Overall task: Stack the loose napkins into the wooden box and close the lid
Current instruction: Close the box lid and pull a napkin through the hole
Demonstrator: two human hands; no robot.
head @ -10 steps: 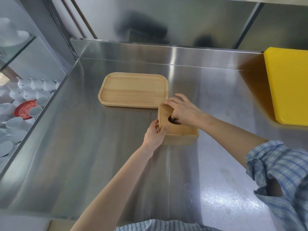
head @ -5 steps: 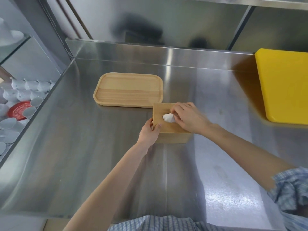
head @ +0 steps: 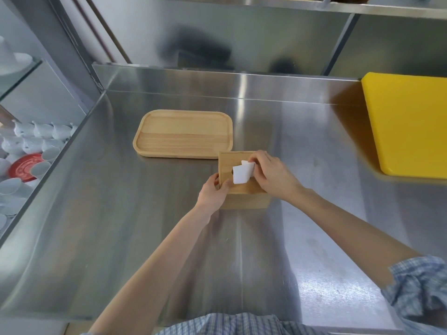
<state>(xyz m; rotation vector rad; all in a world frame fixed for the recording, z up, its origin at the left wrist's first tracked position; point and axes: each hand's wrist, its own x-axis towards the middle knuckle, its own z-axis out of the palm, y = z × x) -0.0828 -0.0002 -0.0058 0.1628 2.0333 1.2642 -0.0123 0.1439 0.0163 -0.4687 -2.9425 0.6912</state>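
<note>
A small wooden box (head: 249,200) stands on the steel counter (head: 121,213) with its lid on; the lid has a hole in its top. A white napkin (head: 242,174) sticks up out of that hole. My right hand (head: 273,175) lies over the right part of the lid and pinches the napkin's upper edge between thumb and fingers. My left hand (head: 214,192) grips the box's near-left corner, thumb on the lid. What lies inside the box is hidden.
An empty wooden tray (head: 183,132) lies just behind and left of the box. A yellow cutting board (head: 411,124) sits at the right edge. Beyond the counter's left edge are white cups (head: 36,136) and a red plate (head: 23,165).
A second ago my right fingers were at the lid's hole with no napkin showing. A crumpled bit appeared, and now a flat white piece stands out of the hole. My left hand stayed on the box.
</note>
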